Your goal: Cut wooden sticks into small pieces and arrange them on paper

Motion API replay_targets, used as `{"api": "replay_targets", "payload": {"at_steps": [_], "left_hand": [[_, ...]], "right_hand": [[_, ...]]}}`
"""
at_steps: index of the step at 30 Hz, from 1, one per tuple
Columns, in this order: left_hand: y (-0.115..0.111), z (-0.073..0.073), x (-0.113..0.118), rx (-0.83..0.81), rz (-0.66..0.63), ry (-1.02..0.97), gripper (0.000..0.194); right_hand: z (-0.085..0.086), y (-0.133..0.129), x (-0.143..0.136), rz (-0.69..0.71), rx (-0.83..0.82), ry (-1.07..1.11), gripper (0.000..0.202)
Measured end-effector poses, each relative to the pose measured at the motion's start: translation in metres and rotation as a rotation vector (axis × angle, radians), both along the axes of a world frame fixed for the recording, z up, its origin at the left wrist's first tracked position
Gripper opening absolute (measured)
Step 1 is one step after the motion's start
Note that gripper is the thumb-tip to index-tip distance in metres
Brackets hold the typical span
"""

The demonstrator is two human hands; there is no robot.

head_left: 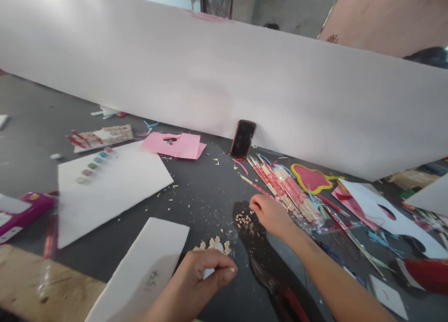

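Note:
My left hand (206, 280) is closed in a pinch near the front of the table, with a tiny pale chip (233, 269) at its thumb and fingertip. Partly behind it lies a white piece edged with clusters of pale chips (212, 242). My right hand (271, 213) has its fingers curled together just beside a loose pile of pale chips (245, 223); whatever it may hold is hidden. Dark pliers-like cutters with red handles (280, 289) lie between my forearms. Beyond the right hand are chopsticks in red-and-clear wrapping (292, 191).
A white foam board (115, 191) carries a row of coloured dots. Closer is a foam strip (150, 266) marked in pen. A phone (243, 139) leans against the tall white panel (175, 70). Pink card (178, 145) and a purple case (30, 214) are at left; craft scraps clutter the right.

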State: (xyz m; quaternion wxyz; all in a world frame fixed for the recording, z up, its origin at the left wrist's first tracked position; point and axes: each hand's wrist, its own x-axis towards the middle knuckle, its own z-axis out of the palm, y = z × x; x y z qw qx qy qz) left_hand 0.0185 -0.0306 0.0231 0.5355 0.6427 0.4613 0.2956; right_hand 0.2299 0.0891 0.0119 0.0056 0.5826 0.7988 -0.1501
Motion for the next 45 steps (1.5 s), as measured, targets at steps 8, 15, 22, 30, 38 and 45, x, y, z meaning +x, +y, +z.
{"api": "replay_targets", "payload": {"at_steps": [8,15,22,30,38,45], "left_hand": [[-0.015,-0.002,-0.001,-0.072,-0.02,-0.095,0.026],[-0.022,-0.005,-0.011,-0.002,0.041,-0.054,0.02],[-0.019,-0.007,-0.012,-0.069,0.112,0.015,0.015],[-0.026,-0.011,-0.003,-0.084,0.115,0.003,0.023],[-0.024,-0.014,0.003,-0.143,0.126,-0.167,0.022],[-0.018,-0.016,0.01,-0.186,0.135,-0.258,0.02]], "right_hand": [[-0.007,-0.03,-0.01,0.051,0.058,0.098,0.021],[0.024,-0.091,0.0,-0.038,0.117,0.117,0.022],[-0.005,-0.185,0.039,-0.022,0.333,-0.087,0.018],[-0.046,-0.2,0.047,-0.069,0.465,-0.096,0.018],[-0.008,-0.202,0.046,-0.605,-0.026,0.737,0.04],[-0.002,-0.207,0.017,-0.794,-0.594,1.365,0.038]]}}
